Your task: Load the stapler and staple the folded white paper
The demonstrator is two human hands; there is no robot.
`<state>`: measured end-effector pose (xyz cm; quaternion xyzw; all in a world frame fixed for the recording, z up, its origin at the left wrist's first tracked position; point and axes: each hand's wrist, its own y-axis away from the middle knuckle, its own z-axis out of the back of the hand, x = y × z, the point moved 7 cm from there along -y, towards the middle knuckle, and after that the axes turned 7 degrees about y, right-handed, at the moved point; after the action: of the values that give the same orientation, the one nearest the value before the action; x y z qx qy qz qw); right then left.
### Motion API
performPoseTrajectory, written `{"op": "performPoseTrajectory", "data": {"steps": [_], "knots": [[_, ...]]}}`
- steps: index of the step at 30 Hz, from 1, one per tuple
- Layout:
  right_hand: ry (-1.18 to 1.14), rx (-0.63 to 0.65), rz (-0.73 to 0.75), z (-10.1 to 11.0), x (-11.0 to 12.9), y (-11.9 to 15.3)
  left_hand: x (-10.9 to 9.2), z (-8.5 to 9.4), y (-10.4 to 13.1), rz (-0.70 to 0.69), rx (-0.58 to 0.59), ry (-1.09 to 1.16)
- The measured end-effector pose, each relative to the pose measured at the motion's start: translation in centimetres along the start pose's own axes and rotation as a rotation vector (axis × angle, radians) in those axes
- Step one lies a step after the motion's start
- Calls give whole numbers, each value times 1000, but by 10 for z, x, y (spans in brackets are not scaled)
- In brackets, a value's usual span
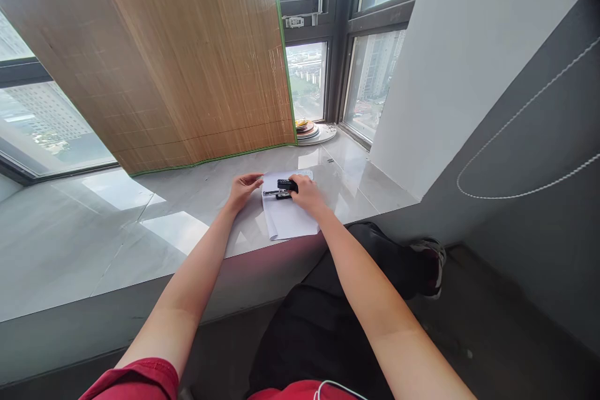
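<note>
Head view, the only one. We note the stapler (287,185) above the upper part of the white paper (296,222), its front end pointing left and its black top arm standing apart from the metal strip and base beneath. Our right hand (307,194) has its grip clamped on the rear of the stapler, fingers curled round it from the right. Our left hand (245,190) is at the upper left edge of the paper, thumb and fingertips drawn near each other; whether that grip is clamped on the edge we cannot tell. The paper lies on the pale tiled window ledge (56,250), near its front edge, with its lower left corner slightly curled.

Surroundings: just beyond the paper, to the right, we record small dark pieces (330,160) on the ledge, too small to identify. A stack of plates (315,135) sits farther back by the window corner. A brown slatted blind (197,56) with green edging hangs at the back left. A white beaded cord (504,198) loops down at the far right. Below the ledge we see black trousers (319,331) and a shoe (440,262); a red sleeve (135,381) shows at lower left.
</note>
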<state>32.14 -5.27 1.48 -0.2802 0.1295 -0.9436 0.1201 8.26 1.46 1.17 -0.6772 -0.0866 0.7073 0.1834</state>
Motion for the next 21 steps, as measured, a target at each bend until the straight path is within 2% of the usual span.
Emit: {"op": "performPoseTrajectory", "data": {"steps": [4, 8, 10, 14, 21], "knots": [[2, -9, 3, -1, -1, -1, 0, -5, 1, -45, 62, -156], [6, -8, 6, -3, -2, -2, -13, -19, 7, -217, 103, -392], [9, -12, 0, -3, -2, -2, -17, -29, 10, -271, 152, -422], [3, -16, 1, -3, -2, -2, -13, -42, 14, -287, 224, -440], [16, -18, -2, -5, -3, -2, -6, -47, 15, -353, 280, -473]]}}
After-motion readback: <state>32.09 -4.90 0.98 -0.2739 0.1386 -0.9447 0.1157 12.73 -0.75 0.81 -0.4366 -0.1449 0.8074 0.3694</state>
